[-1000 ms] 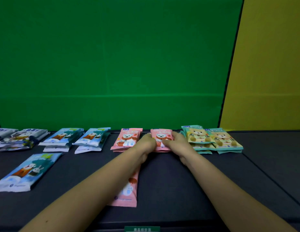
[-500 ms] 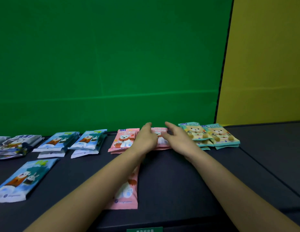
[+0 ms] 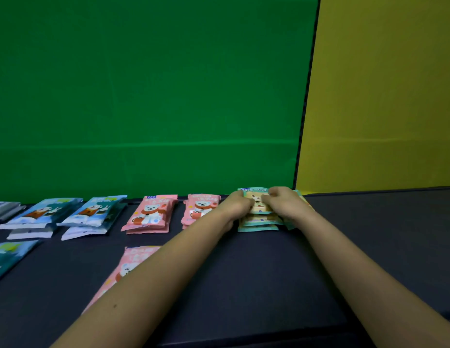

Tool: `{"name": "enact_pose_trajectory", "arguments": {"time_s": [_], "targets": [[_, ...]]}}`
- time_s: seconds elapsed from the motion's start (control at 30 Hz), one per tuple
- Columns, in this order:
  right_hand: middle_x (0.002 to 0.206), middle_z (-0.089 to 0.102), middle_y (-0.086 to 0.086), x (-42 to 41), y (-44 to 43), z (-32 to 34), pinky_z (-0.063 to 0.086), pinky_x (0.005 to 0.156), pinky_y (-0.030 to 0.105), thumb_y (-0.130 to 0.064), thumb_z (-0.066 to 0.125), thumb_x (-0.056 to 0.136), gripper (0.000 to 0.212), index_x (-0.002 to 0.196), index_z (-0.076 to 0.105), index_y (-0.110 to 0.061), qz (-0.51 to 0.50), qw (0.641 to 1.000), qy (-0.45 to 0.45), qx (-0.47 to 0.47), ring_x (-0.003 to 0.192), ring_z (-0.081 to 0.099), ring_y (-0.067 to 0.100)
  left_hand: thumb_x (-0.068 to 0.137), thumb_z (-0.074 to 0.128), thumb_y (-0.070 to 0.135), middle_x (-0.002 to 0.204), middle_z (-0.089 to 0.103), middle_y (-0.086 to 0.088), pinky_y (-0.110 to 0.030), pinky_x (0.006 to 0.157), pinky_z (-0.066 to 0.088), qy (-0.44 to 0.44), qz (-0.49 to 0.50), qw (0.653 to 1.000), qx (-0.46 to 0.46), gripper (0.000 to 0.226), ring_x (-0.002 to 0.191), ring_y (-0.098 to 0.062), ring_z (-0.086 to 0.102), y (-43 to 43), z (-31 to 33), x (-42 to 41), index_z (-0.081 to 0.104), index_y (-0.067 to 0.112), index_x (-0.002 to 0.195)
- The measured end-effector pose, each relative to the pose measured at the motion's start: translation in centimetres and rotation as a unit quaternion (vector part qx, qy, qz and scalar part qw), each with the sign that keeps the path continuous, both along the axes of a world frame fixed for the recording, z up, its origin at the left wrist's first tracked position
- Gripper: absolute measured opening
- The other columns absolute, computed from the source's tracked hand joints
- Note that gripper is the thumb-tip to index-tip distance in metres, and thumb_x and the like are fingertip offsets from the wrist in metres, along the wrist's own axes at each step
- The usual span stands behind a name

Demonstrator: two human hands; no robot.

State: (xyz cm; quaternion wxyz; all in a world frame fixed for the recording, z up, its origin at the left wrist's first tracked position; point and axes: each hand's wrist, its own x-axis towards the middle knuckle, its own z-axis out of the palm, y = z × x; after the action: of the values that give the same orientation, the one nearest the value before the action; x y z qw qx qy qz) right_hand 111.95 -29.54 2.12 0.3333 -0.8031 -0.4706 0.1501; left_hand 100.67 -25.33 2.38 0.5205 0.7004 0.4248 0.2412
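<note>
Both hands are curling round the top teal packet (image 3: 255, 200) of a stack (image 3: 258, 226) at the desk's (image 3: 369, 247) far edge, the left hand (image 3: 237, 205) pinching its left side and the right hand (image 3: 284, 203) its right side. 2 pink stacks (image 3: 149, 214) are lying along the same edge just to the left. Open desktop is stretching from the teal stack to the right edge and toward the near edge between the forearms.

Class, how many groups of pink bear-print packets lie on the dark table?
3: one back-row pink packet stack, a second pink stack right of it, one lone pink packet nearer, partly under the left forearm.
</note>
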Motion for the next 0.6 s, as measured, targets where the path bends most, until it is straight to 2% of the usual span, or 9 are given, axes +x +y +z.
{"name": "enact_pose_trajectory", "arguments": {"time_s": [0.07, 0.1, 0.17, 0.23, 0.3, 0.43, 0.47, 0.53, 0.6], "targets": [[0.13, 0.056, 0.014, 0.1, 0.4, -0.4, 0.042, 0.096, 0.035, -0.024, 0.051, 0.094, 0.042, 0.129, 0.049, -0.002, 0.005, 0.999, 0.043, 0.025, 0.114, 0.054, 0.026, 0.096, 0.04, 0.003, 0.133, 0.052, -0.015, -0.023, 0.069, 0.045, -0.019, 0.015, 1.0, -0.016, 0.042, 0.095, -0.017, 0.05, -0.2, -0.2, 0.6, 0.037, 0.003, 0.137], [0.134, 0.052, 0.013, 0.1, 0.4, -0.5, 0.04, 0.1, 0.035, -0.023, 0.051, 0.093, 0.046, 0.135, 0.045, -0.003, 0.005, 0.997, 0.064, 0.036, 0.119, 0.052, 0.026, 0.095, 0.04, 0.002, 0.131, 0.053, -0.016, -0.022, 0.065, 0.045, -0.031, 0.021, 0.999, -0.022, 0.043, 0.093, -0.018, 0.051, -0.3, -0.2, 0.7, 0.036, 0.004, 0.138], [0.142, 0.046, 0.011, 0.2, 0.5, -0.8, 0.037, 0.106, 0.034, -0.02, 0.053, 0.093, 0.051, 0.14, 0.039, -0.005, 0.01, 0.993, 0.099, 0.066, 0.126, 0.047, 0.025, 0.093, 0.039, -0.001, 0.12, 0.059, -0.015, -0.026, 0.068, 0.048, -0.054, 0.031, 0.998, -0.021, 0.043, 0.087, -0.019, 0.056, -0.3, -0.3, 1.0, 0.04, 0.006, 0.135], [0.142, 0.046, 0.009, 0.4, 0.1, -0.7, 0.037, 0.108, 0.036, -0.016, 0.055, 0.092, 0.051, 0.14, 0.04, -0.007, 0.019, 0.983, 0.147, 0.111, 0.126, 0.047, 0.024, 0.09, 0.037, -0.005, 0.109, 0.061, -0.014, -0.034, 0.078, 0.052, -0.079, 0.036, 0.996, -0.022, 0.041, 0.086, -0.023, 0.06, -0.6, -0.1, 0.9, 0.047, 0.004, 0.129], [0.141, 0.048, 0.008, 0.3, -1.0, -0.3, 0.04, 0.107, 0.038, -0.014, 0.057, 0.091, 0.051, 0.139, 0.041, -0.009, 0.033, 0.969, 0.19, 0.153, 0.124, 0.05, 0.022, 0.09, 0.037, -0.007, 0.11, 0.062, -0.015, -0.039, 0.085, 0.052, -0.096, 0.028, 0.995, -0.011, 0.036, 0.09, -0.025, 0.061, -1.1, 0.1, 0.6, 0.05, 0.003, 0.122], [0.141, 0.047, 0.005, -0.2, -5.2, 0.6, 0.039, 0.107, 0.03, -0.006, 0.058, 0.09, 0.052, 0.139, 0.04, -0.007, 0.077, 0.941, 0.253, 0.21, 0.124, 0.048, 0.014, 0.095, 0.041, -0.001, 0.109, 0.064, -0.007, -0.03, 0.089, 0.048, -0.11, 0.007, 0.994, 0.007, 0.025, 0.094, -0.016, 0.06, -4.0, -0.3, -1.1, 0.053, 0.012, 0.113], [0.14, 0.047, 0.004, -0.6, -6.6, 0.5, 0.039, 0.106, 0.028, -0.005, 0.059, 0.089, 0.054, 0.14, 0.039, -0.007, 0.092, 0.941, 0.255, 0.201, 0.122, 0.047, 0.011, 0.095, 0.042, 0.001, 0.111, 0.063, -0.003, -0.029, 0.093, 0.047, -0.107, -0.003, 0.994, 0.014, 0.027, 0.098, -0.014, 0.06, -5.1, -0.6, -1.8, 0.052, 0.014, 0.116], [0.135, 0.049, -0.002, -1.1, -9.2, -0.3, 0.041, 0.096, 0.018, -0.006, 0.06, 0.088, 0.056, 0.139, 0.039, -0.01, 0.122, 0.951, 0.237, 0.156, 0.114, 0.047, 0.005, 0.095, 0.045, 0.004, 0.125, 0.057, 0.004, -0.027, 0.103, 0.042, -0.081, -0.026, 0.996, 0.028, 0.044, 0.106, -0.009, 0.057, -7.3, -1.2, -3.2, 0.04, 0.014, 0.137], [0.122, 0.053, -0.013, -1.4, -11.3, -1.5, 0.045, 0.078, 0.005, -0.009, 0.062, 0.087, 0.055, 0.138, 0.042, -0.017, 0.142, 0.958, 0.225, 0.11, 0.103, 0.049, -0.004, 0.095, 0.046, 0.005, 0.119, 0.054, 0.013, -0.015, 0.094, 0.042, -0.057, -0.051, 0.997, 0.004, 0.055, 0.099, 0.002, 0.055, -9.1, -1.7, -4.6, 0.027, 0.018, 0.145]]}}
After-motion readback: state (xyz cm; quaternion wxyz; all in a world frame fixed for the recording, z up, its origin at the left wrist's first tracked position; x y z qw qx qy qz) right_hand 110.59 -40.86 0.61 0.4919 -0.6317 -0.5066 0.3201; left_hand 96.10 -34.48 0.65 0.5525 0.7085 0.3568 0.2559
